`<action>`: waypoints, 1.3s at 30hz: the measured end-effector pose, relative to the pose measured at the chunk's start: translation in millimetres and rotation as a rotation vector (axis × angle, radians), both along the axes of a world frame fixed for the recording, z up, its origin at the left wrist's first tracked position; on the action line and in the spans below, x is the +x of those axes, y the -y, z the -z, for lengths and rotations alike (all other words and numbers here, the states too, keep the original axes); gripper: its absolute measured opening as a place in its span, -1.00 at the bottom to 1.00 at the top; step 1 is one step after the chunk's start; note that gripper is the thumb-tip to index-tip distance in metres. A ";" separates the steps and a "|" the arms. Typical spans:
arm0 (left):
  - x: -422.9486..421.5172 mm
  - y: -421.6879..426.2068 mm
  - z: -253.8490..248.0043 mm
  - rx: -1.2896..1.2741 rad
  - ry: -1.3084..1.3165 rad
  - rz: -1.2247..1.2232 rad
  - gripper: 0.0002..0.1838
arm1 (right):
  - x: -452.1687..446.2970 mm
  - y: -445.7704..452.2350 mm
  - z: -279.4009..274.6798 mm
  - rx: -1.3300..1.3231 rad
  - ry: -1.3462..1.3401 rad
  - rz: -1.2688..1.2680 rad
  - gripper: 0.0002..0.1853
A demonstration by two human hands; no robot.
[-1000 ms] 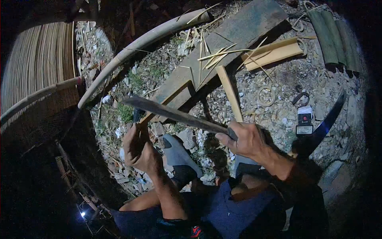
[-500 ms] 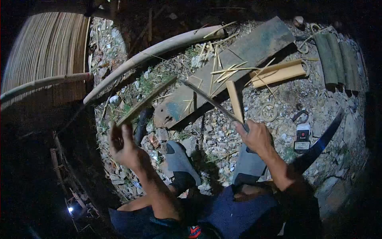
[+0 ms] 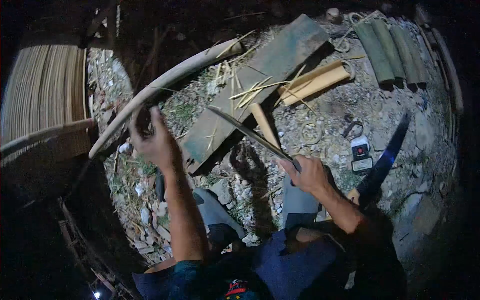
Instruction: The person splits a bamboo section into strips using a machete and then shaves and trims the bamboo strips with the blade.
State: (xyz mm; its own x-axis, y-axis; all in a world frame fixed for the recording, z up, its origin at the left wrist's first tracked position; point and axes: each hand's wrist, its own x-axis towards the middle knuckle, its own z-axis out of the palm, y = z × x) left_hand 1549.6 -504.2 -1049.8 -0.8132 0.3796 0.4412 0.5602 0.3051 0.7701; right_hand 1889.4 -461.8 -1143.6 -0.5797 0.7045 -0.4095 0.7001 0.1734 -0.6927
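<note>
My right hand [image 3: 311,175] is wrapped round the handle end of a long narrow knife [image 3: 245,131]. Its blade slants up and left, its tip over a wooden plank [image 3: 285,55]. To the left, my left hand [image 3: 156,142] is raised near a curved pole [image 3: 165,80], slightly blurred, with thumb and fingers apart and nothing visible in them. Just beyond the blade, a pale bamboo piece [image 3: 265,125] leans against the plank's edge. Thin bamboo slivers [image 3: 252,92] lie scattered over the plank.
A split bamboo half [image 3: 317,82] lies right of the plank, with green bamboo lengths [image 3: 375,52] beyond. A broad dark blade [image 3: 387,160] and a small black-and-white device [image 3: 361,152] rest on stony ground. Stacked slats [image 3: 47,90] stand at left.
The bamboo strip that my left hand held is no longer visible, and that hand has moved up with its fingers apart. The knife stays in my right hand. The view has shifted right.
</note>
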 end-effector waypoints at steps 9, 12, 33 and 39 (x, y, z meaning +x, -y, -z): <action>150.4 11.7 126.7 -0.493 0.183 0.331 -0.65 | 94.8 13.0 -17.4 0.139 0.047 0.481 -0.38; 170.8 -2.5 120.8 -0.583 0.280 0.186 -0.51 | 109.0 16.4 3.5 0.048 -0.006 0.592 -0.42; 76.8 54.3 -30.6 -0.226 0.526 -0.170 -0.45 | -25.9 16.7 -28.9 -0.185 -0.208 -0.073 -0.33; 75.0 77.7 -21.9 -0.415 0.514 -0.208 -0.24 | -53.4 25.5 -48.2 -0.133 -0.383 -0.137 -0.52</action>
State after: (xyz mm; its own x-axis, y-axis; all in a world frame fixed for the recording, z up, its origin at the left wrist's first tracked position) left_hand 1624.6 -581.9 -1027.8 -0.9545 0.2467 -0.1676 0.0530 0.6933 0.7187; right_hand 1836.0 -487.2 -1095.5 -0.7921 0.5660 -0.2287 0.3650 0.1387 -0.9206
